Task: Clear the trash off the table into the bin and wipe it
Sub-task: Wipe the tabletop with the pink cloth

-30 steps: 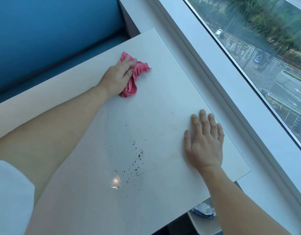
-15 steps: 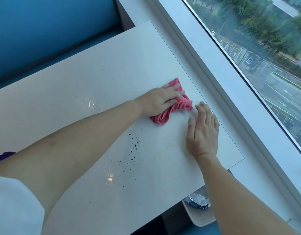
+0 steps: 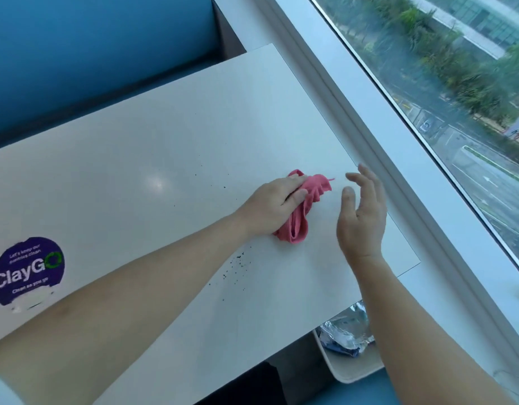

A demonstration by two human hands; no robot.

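The left hand presses a crumpled pink cloth onto the white worktop, its fingers and thumb curled over the cloth's upper fold. The cloth lies toward the window-side long edge, well in from the near corner. The right hand is just beside it, raised off the surface between cloth and edge, its fingers loosely spread and slightly bent, holding nothing. Dark crumbs are scattered just below the left wrist, with a few lone specks farther left. The far half of the worktop and the stretch toward the purple sticker on the left are open surface. Along the right edge a narrow gap separates the worktop from the white window sill. Below the near right corner sits a pale bin with a foil wrapper in it, partly hidden by the right forearm. A blue seat borders the far edge
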